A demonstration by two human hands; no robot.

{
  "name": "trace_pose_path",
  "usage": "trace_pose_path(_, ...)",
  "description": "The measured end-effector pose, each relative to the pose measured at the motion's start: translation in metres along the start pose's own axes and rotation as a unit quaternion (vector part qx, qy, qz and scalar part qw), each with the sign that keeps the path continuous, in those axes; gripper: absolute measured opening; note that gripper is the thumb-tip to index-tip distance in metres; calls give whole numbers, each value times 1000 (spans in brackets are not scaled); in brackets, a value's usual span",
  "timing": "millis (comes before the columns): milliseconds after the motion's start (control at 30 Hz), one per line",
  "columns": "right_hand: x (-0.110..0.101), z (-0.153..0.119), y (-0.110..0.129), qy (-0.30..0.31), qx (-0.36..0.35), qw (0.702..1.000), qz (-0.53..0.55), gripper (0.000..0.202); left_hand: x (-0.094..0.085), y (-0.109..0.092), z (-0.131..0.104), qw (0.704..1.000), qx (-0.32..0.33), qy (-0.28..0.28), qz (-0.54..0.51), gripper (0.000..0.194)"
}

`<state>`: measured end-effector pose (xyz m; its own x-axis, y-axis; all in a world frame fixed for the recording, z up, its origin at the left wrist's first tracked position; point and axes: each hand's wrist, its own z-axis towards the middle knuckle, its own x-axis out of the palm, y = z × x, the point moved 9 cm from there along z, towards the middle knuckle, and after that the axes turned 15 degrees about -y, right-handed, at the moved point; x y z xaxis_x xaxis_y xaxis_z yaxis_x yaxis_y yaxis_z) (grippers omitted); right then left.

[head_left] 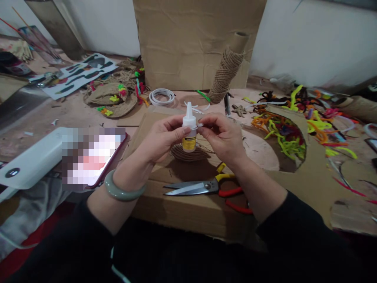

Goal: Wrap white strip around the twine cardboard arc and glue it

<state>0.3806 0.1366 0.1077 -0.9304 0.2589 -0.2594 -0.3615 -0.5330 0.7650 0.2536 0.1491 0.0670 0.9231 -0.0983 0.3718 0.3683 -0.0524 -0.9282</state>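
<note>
My left hand (159, 137) is closed around a small glue bottle (189, 142) with a yellow label and a white pointed nozzle, held upright. My right hand (224, 135) pinches at the bottle's neck. A tiny white bit shows at its fingertips, too small to name. Below the bottle, a round piece of coiled twine (190, 153) lies on a cardboard box (153, 196), partly hidden by my hands. Scissors (200, 188) with red and yellow handles rest on the box, blades pointing left, partly covered by my right forearm.
A phone (97, 157) and a white device (38, 157) lie at left. Behind are a twine spool (226, 72), a white tape roll (161, 97) and twine pieces with coloured knots (110, 100). Cut cardboard (315, 188) and bright pipe cleaners (290, 143) spread at right.
</note>
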Motion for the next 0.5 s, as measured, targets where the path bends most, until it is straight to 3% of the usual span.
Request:
trace_pose_path(100,-2,1,3,3,-14,1000,-11,5,1,2,-1,1000,-11,9,5,28)
trace_pose_path(200,0,-1,-2,16,14,1000,7,3,2,1,-3,1000,-19,15,12,29)
trace_pose_path(500,15,-4,-14,82,123,985,93,34,7,1,-7,998,-43,43,20,29)
